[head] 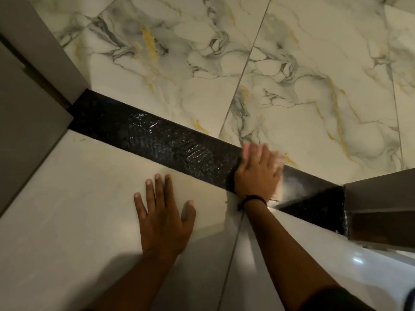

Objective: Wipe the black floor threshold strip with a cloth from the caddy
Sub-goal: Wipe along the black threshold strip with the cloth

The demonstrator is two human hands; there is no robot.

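The black threshold strip [157,140] runs diagonally across the floor from the left door frame to the right one, with wet, shiny streaks along its middle. My right hand [257,173] lies flat on the strip near its right end, pressing a pale cloth [279,173] that is mostly hidden under the palm; only blurred edges show beside the fingers. A dark band circles that wrist. My left hand [164,215] rests flat with fingers spread on the plain light tile just below the strip, holding nothing. The caddy is not in view.
White marble-patterned tiles [292,75] with grey and gold veins lie beyond the strip. A grey door frame [33,108] stands at the left end, and a dark grey frame post [379,203] at the right end. Plain glossy tiles [67,221] cover the near side.
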